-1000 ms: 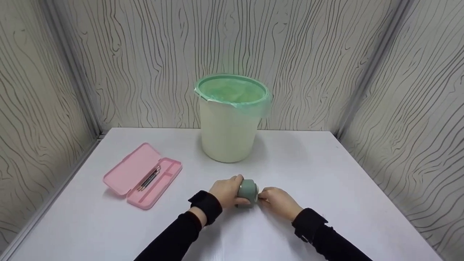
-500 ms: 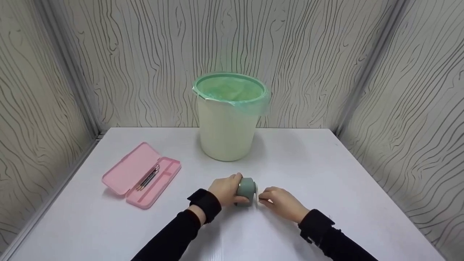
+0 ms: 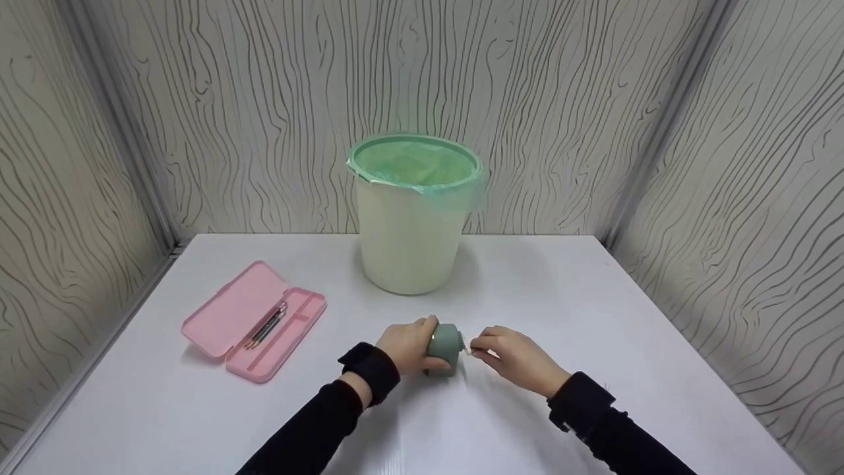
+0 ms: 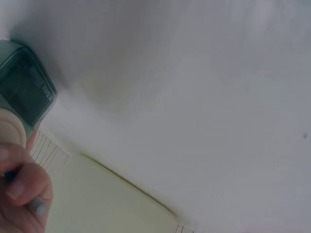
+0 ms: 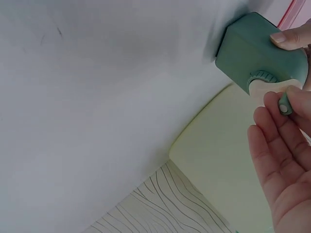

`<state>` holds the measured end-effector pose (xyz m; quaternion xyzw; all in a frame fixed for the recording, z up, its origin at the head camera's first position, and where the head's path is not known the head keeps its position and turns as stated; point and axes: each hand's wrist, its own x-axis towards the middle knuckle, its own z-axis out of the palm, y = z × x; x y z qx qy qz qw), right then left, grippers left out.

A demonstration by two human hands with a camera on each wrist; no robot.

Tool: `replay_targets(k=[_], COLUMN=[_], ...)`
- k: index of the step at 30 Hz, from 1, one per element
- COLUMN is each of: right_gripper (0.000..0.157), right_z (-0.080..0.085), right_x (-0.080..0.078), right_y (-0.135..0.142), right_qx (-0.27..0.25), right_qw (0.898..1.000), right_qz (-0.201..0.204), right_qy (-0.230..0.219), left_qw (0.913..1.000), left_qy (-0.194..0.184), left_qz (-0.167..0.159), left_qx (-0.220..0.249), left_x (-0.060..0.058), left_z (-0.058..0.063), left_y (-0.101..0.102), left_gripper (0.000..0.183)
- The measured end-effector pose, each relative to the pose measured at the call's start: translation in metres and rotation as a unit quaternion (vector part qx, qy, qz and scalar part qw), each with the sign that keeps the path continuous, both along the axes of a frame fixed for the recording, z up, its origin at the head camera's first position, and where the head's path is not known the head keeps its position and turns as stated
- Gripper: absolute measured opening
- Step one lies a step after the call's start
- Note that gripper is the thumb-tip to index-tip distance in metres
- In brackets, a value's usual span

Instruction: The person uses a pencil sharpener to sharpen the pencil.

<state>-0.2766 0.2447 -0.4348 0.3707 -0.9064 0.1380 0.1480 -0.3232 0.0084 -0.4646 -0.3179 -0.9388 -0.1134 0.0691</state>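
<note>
A green hand-crank pencil sharpener (image 3: 446, 349) lies on the white table in front of the bin. My left hand (image 3: 405, 346) grips its left end, thumb (image 5: 291, 38) on the green body in the right wrist view. On the right, my right hand (image 3: 517, 356) pinches the small green crank knob (image 5: 285, 104) between thumb and fingertips. The cream crank arm (image 5: 265, 90) runs from beside a ridged dial (image 5: 263, 76) to that knob. A dark see-through window (image 4: 28, 87) shows on the sharpener in the left wrist view. No pencil shows in the sharpener.
An open pink pencil case (image 3: 273, 343) with several pencils (image 3: 267, 328) lies at the left. Behind the hands stands a cream bin (image 3: 409, 244) with a green rim and liner. Wood-patterned panels (image 3: 395, 66) enclose the table (image 3: 560, 284) at the back and sides.
My right hand has moved slightly right and up in the head view, and the crank arm has turned with it. My left hand keeps its grip on the sharpener.
</note>
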Motion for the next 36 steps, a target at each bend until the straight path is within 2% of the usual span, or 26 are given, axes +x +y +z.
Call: replay_targets(k=[5, 12, 16, 21, 26, 36], right_gripper=[0.008, 0.009, 0.009, 0.007, 0.007, 0.007], right_z=[0.003, 0.000, 0.000, 0.000, 0.006, 0.012], right_x=[-0.002, -0.003, -0.005, -0.007, -0.012, -0.039], right_y=[0.001, 0.002, 0.002, 0.002, -0.002, -0.012], right_qx=[0.008, 0.002, 0.000, -0.008, -0.011, 0.006], right_qw=[1.000, 0.998, 0.997, 0.996, 0.996, 0.996], right_qz=[-0.004, -0.006, -0.004, -0.006, -0.018, -0.061], right_qy=[0.010, 0.067, 0.080, 0.087, 0.089, 0.064], left_qw=[0.9999, 0.9999, 0.9999, 0.9998, 0.9998, 0.9999], left_qy=[-0.009, -0.012, -0.010, -0.005, 0.005, 0.006], left_qz=[0.006, -0.002, -0.004, -0.002, -0.008, -0.015], left_qx=[0.001, 0.000, -0.005, -0.017, -0.015, -0.003], left_x=[-0.003, -0.004, -0.004, -0.003, -0.003, -0.001], left_z=[0.001, 0.002, 0.001, 0.002, 0.004, 0.004], left_y=[0.001, 0.002, 0.002, 0.002, 0.001, 0.001], left_gripper=[0.065, 0.064, 0.064, 0.067, 0.064, 0.065])
